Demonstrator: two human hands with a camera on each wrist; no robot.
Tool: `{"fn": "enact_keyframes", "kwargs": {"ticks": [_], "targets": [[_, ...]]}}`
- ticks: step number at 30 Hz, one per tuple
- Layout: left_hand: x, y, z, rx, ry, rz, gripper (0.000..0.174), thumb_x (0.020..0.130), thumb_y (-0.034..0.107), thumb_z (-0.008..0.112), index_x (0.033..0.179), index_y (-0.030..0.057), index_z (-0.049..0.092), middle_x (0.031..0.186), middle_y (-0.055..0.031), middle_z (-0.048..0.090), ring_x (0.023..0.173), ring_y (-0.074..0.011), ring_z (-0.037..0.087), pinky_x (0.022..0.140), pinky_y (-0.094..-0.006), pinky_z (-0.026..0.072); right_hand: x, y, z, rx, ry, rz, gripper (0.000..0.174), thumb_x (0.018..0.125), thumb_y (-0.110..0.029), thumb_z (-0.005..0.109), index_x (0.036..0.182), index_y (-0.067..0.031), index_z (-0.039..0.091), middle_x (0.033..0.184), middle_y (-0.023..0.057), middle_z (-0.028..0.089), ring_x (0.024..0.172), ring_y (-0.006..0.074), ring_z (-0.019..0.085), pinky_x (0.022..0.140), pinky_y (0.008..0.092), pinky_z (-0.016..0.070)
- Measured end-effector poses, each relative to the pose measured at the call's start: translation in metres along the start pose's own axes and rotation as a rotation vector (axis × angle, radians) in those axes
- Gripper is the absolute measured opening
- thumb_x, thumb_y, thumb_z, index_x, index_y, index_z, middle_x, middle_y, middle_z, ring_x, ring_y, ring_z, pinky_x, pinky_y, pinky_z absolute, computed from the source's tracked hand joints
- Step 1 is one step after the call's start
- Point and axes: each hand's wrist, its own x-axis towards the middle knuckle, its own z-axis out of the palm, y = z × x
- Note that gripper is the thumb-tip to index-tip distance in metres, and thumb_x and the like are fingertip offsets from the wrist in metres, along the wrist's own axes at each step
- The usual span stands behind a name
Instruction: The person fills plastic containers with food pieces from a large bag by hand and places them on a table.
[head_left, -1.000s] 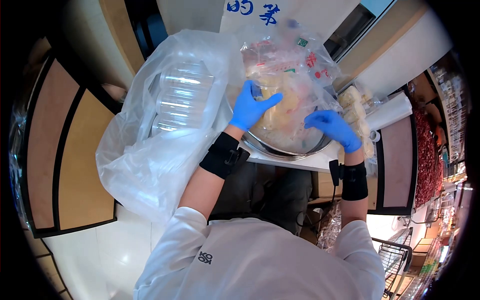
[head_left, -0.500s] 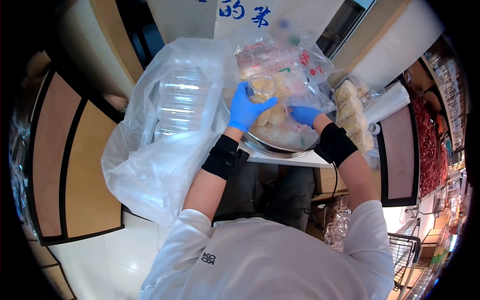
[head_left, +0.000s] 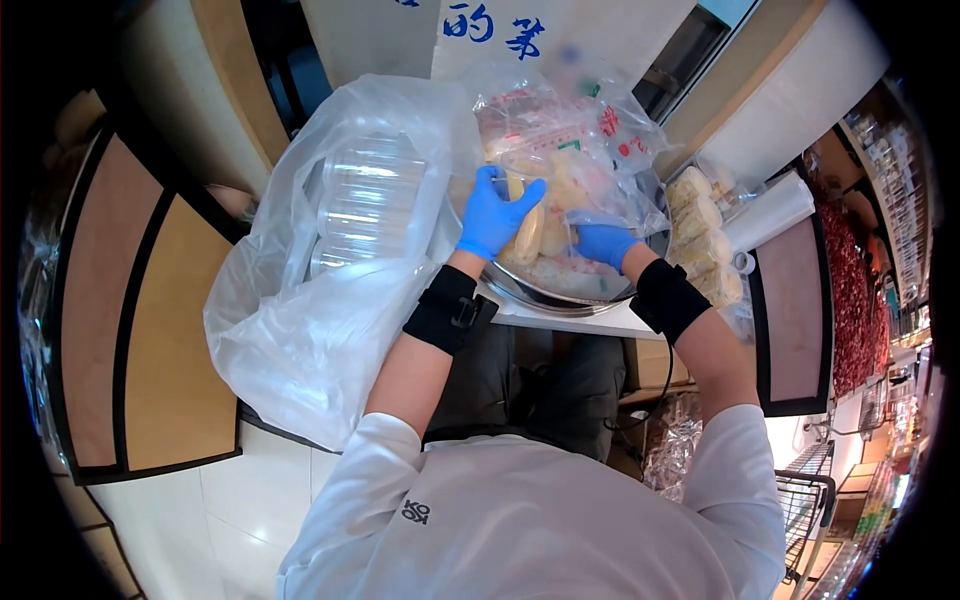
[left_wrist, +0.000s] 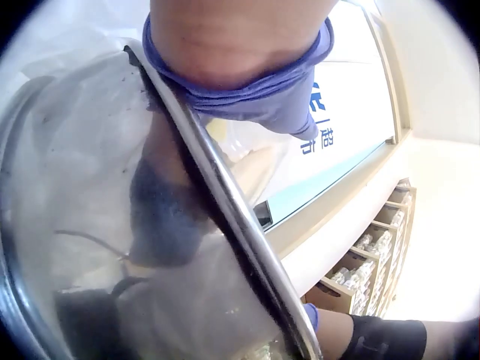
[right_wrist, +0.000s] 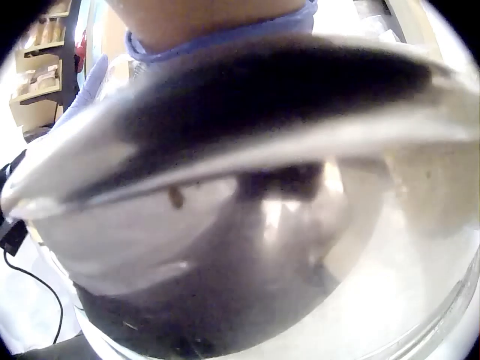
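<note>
My left hand (head_left: 495, 213) in a blue glove grips a clear plastic cup (head_left: 524, 170) with pale yellow food, held over the left side of a metal bowl (head_left: 556, 302). My right hand (head_left: 603, 243), also in a blue glove, reaches down into the bowl among the yellow pieces (head_left: 545, 262); its fingers are hidden. A printed clear bag (head_left: 575, 125) lies over the bowl's far side. The left wrist view has the bowl's rim (left_wrist: 225, 217) running across it and the left glove (left_wrist: 255, 90) above. In the right wrist view the bowl's wall (right_wrist: 247, 225) fills the picture.
A big clear bag (head_left: 300, 300) holding stacks of empty clear cups (head_left: 365, 200) lies to the left of the bowl. Several filled cups (head_left: 702, 228) and a roll of plastic bags (head_left: 775, 212) stand to its right. The white counter's edge (head_left: 570, 322) runs just below the bowl.
My right hand has moved from the bowl's right rim into the bowl, near the left hand. The left hand raised the cup and still grips it.
</note>
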Motion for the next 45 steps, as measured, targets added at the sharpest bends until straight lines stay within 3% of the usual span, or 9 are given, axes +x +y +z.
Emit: {"fn": "enact_keyframes", "kwargs": {"ticks": [2,8,10,14,17,22,36,41,45], "targets": [[0.002,-0.003,0.001,-0.032,-0.012,0.007,0.079,0.07,0.049,0.081,0.118,-0.003,0.047,0.111,-0.0189,0.059,0.101,-0.0244,0.059,0.087,-0.0351,0.0486,0.0,-0.004,-0.002,0.074,-0.135,0.123,0.032,0.08,-0.021,0.063,0.109,-0.0064,0.063,0.105,0.0168,0.066,0.093,0.0333,0.064,0.08,0.041,0.0512],[-0.001,0.003,-0.006,-0.197,-0.281,0.057,0.071,0.08,0.031,0.078,0.132,0.0003,0.041,0.117,-0.014,0.057,0.102,-0.0178,0.058,0.085,-0.0308,0.0489,-0.007,0.006,0.016,0.218,0.233,-0.089,0.03,0.082,-0.022,0.062,0.107,-0.0061,0.064,0.103,0.0171,0.066,0.09,0.0342,0.064,0.079,0.0407,0.0506],[0.003,-0.006,-0.002,-0.174,-0.311,0.042,0.085,0.067,0.045,0.084,0.125,-0.0047,0.046,0.119,-0.0186,0.057,0.107,-0.0223,0.058,0.091,-0.034,0.0475,0.0,0.019,0.022,0.108,0.081,0.078,0.025,0.082,-0.024,0.063,0.101,-0.007,0.066,0.098,0.0169,0.066,0.086,0.0352,0.063,0.077,0.0415,0.0496],[0.003,-0.006,-0.002,-0.116,-0.294,0.027,0.085,0.064,0.044,0.086,0.122,-0.0048,0.048,0.117,-0.0174,0.059,0.107,-0.0217,0.058,0.091,-0.0331,0.0473,-0.023,0.03,0.004,0.12,0.155,0.027,0.02,0.082,-0.024,0.067,0.093,-0.0077,0.067,0.092,0.0151,0.067,0.082,0.0341,0.062,0.074,0.0412,0.0488],[-0.004,0.01,-0.007,-0.058,-0.366,0.024,0.085,0.062,0.045,0.087,0.12,-0.0039,0.05,0.111,-0.0157,0.06,0.105,-0.0211,0.058,0.091,-0.0331,0.0473,-0.053,0.004,-0.051,0.036,0.22,-0.076,0.02,0.082,-0.026,0.07,0.088,-0.0076,0.069,0.084,0.014,0.066,0.076,0.0308,0.062,0.071,0.0393,0.0492],[-0.006,0.013,-0.006,0.079,-0.515,0.144,0.077,0.06,0.044,0.087,0.115,-0.0001,0.055,0.11,-0.0127,0.062,0.102,-0.0217,0.06,0.092,-0.0335,0.0458,-0.07,-0.039,-0.116,0.462,0.435,0.112,0.024,0.081,-0.024,0.073,0.093,-0.0026,0.072,0.083,0.0067,0.07,0.07,0.0122,0.06,0.066,0.0284,0.0486],[-0.01,0.015,-0.005,0.161,-0.718,0.208,0.075,0.061,0.03,0.088,0.124,0.0054,0.055,0.11,-0.0084,0.063,0.1,-0.019,0.059,0.093,-0.0327,0.0451,-0.01,-0.043,-0.069,0.722,-0.375,-0.015,0.024,0.088,-0.021,0.063,0.106,-0.0055,0.069,0.076,0.0052,0.062,0.048,0.0101,0.052,0.042,0.0251,0.04],[-0.011,0.018,-0.006,0.163,-0.74,0.235,0.076,0.06,0.03,0.088,0.123,0.0043,0.054,0.108,-0.0106,0.064,0.098,-0.0204,0.061,0.092,-0.0339,0.0461,0.007,-0.044,-0.08,0.865,-0.815,0.206,0.023,0.082,-0.009,0.055,0.102,-0.0002,0.062,0.065,0.0053,0.055,0.044,0.0108,0.048,0.039,0.0233,0.0356],[-0.011,0.016,-0.005,0.145,-0.713,0.214,0.076,0.06,0.03,0.089,0.122,0.0036,0.054,0.109,-0.0112,0.064,0.098,-0.0211,0.061,0.091,-0.0333,0.047,0.015,-0.05,-0.085,0.86,-0.828,0.243,0.017,0.074,-0.004,0.05,0.09,-0.0026,0.057,0.067,0.0046,0.053,0.044,0.0092,0.046,0.04,0.0219,0.031]]}}
